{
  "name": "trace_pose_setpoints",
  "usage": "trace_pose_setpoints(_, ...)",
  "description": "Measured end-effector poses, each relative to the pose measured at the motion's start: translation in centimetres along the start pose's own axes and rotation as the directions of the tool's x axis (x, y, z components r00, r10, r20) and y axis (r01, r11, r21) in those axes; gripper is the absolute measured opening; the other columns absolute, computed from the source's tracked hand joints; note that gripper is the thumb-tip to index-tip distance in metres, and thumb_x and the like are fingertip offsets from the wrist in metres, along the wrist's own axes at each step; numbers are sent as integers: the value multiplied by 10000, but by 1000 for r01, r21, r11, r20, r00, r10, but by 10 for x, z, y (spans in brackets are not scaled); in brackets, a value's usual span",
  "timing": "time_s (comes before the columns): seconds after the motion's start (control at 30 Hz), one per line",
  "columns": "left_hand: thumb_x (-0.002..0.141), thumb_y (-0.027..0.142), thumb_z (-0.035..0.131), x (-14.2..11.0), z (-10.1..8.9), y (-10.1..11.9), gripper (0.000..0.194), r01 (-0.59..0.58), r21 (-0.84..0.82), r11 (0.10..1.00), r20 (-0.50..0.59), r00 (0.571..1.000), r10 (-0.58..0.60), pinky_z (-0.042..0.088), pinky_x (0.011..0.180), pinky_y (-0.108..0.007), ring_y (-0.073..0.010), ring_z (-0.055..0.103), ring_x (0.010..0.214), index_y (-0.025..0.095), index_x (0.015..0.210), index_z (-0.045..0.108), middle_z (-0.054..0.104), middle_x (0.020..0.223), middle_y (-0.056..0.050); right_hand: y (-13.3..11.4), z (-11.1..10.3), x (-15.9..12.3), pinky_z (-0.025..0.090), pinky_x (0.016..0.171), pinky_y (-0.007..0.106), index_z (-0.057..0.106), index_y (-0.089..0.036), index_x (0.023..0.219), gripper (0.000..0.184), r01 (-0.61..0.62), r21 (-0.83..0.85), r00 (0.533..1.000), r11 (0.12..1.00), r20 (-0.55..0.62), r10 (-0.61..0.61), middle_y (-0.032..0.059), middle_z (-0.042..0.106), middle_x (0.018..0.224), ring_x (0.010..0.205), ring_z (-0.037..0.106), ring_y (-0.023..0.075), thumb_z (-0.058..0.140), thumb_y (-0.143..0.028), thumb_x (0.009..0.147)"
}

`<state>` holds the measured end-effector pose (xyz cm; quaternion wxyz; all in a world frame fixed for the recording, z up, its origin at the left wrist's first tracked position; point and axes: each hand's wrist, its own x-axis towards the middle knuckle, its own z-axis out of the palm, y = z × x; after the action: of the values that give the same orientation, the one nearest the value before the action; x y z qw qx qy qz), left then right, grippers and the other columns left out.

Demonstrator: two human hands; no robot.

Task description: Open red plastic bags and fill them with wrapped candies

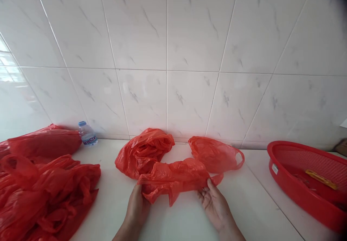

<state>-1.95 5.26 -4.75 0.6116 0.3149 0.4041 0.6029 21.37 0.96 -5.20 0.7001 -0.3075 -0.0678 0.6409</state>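
Note:
A crumpled red plastic bag (pixel 173 177) is stretched between my two hands just above the white counter (pixel 179 223). My left hand (pixel 137 208) is closed on its left end, fingers curled under the plastic. Palm up, my right hand (pixel 214 201) pinches the bag's right end with thumb and fingers. Behind it lie two more red bags: a bunched one (pixel 145 150) toward the wall and a flatter one (pixel 217 154) with a handle loop at the right.
A large heap of red plastic bags (pixel 43 190) covers the counter's left side. A small water bottle (pixel 87 134) lies against the tiled wall (pixel 173 53). A red mesh basket (pixel 306 183) holding a yellow item sits at the right.

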Motion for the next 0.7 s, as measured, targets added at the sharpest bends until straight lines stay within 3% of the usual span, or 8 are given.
trace_pose_setpoints(0.13,726,322,612,1,-2,1,259,-62,118,991,-38,997,67,491,714,-335,-221,607,844,201,954,593,631,898,-36,-4,-4,3,558,688,253,650,-236,870,97,-5,76,1000,997,-20,6,-14,695,806,740,644,124,696,-254,787)
trace_pose_setpoints(0.2,695,239,638,-2,0,1,389,-242,333,912,-84,955,284,449,880,-406,-269,557,1040,219,1078,574,612,1062,-66,-5,-5,3,552,678,247,652,-233,885,113,-1,81,1000,997,-11,1,-22,693,812,737,637,114,700,-242,783)
trace_pose_setpoints(0.33,755,128,594,-14,9,-3,503,-631,771,91,375,565,735,268,1077,-485,-317,327,1332,255,1238,536,443,1399,-107,-5,-3,-1,507,574,198,647,-268,923,182,12,14,999,1000,36,-12,-52,684,900,734,615,92,724,-236,761)
trace_pose_setpoints(0.37,776,104,569,-16,11,-5,526,-655,752,-76,517,514,685,245,1088,-482,-311,302,1351,278,1270,521,422,1431,-93,-5,-3,-2,484,540,186,648,-273,928,196,20,-22,998,1000,62,-19,-54,679,902,720,605,90,730,-234,754)
trace_pose_setpoints(0.43,785,71,539,-19,15,-8,608,-670,711,-215,664,537,521,234,1085,-469,-300,311,1350,322,1335,467,429,1443,-61,-4,-2,-4,440,502,176,656,-260,948,215,30,-109,991,994,133,-15,-36,671,883,692,584,91,735,-237,749)
trace_pose_setpoints(0.5,781,98,549,-17,17,-8,625,-655,743,-141,647,647,404,236,1064,-481,-304,383,1298,340,1349,454,509,1382,-46,-4,-2,-5,409,489,174,670,-221,933,196,30,-185,980,982,197,7,-15,657,817,646,553,87,734,-255,751)
trace_pose_setpoints(0.6,775,214,596,-11,14,-4,304,-553,794,252,458,817,350,303,981,-458,-294,560,1024,304,1055,675,693,1017,-43,-4,-4,-5,337,437,158,682,-188,869,162,33,-247,970,968,243,29,-30,592,662,524,458,59,728,-293,755)
trace_pose_setpoints(0.7,806,316,572,-7,8,0,147,-410,747,524,270,906,325,394,769,-343,-235,560,750,243,703,647,646,734,-24,-6,-5,-4,288,409,156,683,-180,851,178,55,-292,964,955,264,25,-47,527,568,460,388,52,727,-321,751)
